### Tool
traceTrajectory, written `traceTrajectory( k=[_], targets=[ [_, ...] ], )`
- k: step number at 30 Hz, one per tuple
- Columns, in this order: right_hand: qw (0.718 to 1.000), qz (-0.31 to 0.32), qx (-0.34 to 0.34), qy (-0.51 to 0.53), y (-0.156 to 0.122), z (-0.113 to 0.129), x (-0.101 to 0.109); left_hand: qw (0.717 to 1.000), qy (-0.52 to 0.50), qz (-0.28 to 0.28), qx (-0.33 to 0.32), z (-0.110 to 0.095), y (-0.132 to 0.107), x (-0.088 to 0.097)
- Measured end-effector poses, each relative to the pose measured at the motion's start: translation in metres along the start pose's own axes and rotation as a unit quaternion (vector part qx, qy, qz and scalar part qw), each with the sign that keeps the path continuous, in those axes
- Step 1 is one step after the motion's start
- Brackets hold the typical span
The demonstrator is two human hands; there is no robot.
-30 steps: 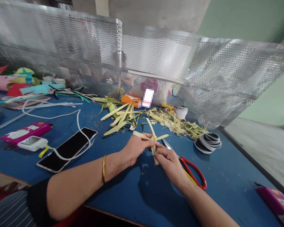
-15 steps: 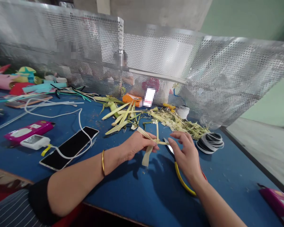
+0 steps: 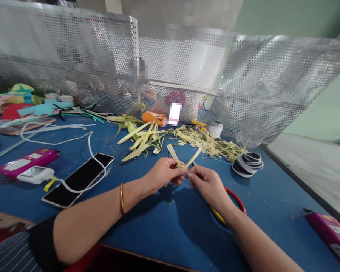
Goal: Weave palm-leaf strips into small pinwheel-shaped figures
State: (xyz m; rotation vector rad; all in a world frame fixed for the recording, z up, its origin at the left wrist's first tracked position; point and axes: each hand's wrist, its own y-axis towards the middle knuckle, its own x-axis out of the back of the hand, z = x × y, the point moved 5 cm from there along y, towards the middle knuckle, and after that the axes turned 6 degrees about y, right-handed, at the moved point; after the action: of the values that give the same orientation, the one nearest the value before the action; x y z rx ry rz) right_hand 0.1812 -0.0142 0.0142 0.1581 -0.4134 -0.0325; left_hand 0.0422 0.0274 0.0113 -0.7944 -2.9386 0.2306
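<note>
Pale dry leaf strips (image 3: 193, 157), looking like corn husk, cross in a V between my hands above the blue table. My left hand (image 3: 166, 173) pinches them where they meet, thumb and fingers closed. My right hand (image 3: 205, 184) has thumb and forefinger pressed together at the same crossing, on the strips' lower right side; its fingertips hide the exact grip. Under my right wrist lie scissors with red and yellow handles (image 3: 238, 199), their blades mostly covered by the hand. Beyond my hands is a heap of shredded husk (image 3: 209, 143), with longer green-yellow husk leaves (image 3: 140, 141) to its left.
A black phone (image 3: 78, 179), a white cable (image 3: 90, 145) and a magenta box (image 3: 28, 161) lie on the left. Rolled black-and-white cord (image 3: 247, 164) sits at right, another magenta box (image 3: 328, 230) near the right edge. A perforated metal screen (image 3: 184, 56) closes the back.
My right hand has moved left to meet my left hand at the strips. The strips now point upward in a V; the lower hanging end is out of sight. The view shifted slightly.
</note>
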Motion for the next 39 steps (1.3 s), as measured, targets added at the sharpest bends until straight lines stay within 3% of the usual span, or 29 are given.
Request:
traceTrajectory(
  k=[7,14,20,26,31,34,36,39],
  targets=[
    [0.996,0.042,-0.040,0.067,0.003,0.007,0.016,1.000,-0.007,-0.022,0.014,-0.003,0.003,0.008],
    [0.992,0.057,-0.058,0.096,0.006,0.003,0.015,0.999,-0.025,0.023,0.042,-0.003,0.000,0.007],
    [0.978,-0.034,-0.065,0.196,0.006,-0.004,0.014,0.996,-0.005,0.070,0.052,-0.002,-0.005,-0.004],
    [0.962,-0.055,-0.085,0.253,0.003,-0.006,0.006,0.995,0.030,0.076,0.053,0.003,-0.007,-0.011],
    [0.964,-0.117,-0.067,0.229,0.002,-0.007,0.008,0.994,0.048,0.091,0.042,-0.001,-0.011,-0.015],
    [0.973,-0.111,-0.057,0.192,0.004,-0.010,0.010,0.993,0.059,0.095,0.036,-0.004,-0.013,-0.015],
    [0.985,-0.118,-0.037,0.122,0.006,-0.010,0.017,0.993,0.068,0.090,0.038,-0.004,-0.014,-0.014],
    [0.972,-0.217,0.072,-0.062,0.002,0.007,0.038,0.992,0.079,0.092,0.040,-0.002,-0.014,-0.015]
  ],
)
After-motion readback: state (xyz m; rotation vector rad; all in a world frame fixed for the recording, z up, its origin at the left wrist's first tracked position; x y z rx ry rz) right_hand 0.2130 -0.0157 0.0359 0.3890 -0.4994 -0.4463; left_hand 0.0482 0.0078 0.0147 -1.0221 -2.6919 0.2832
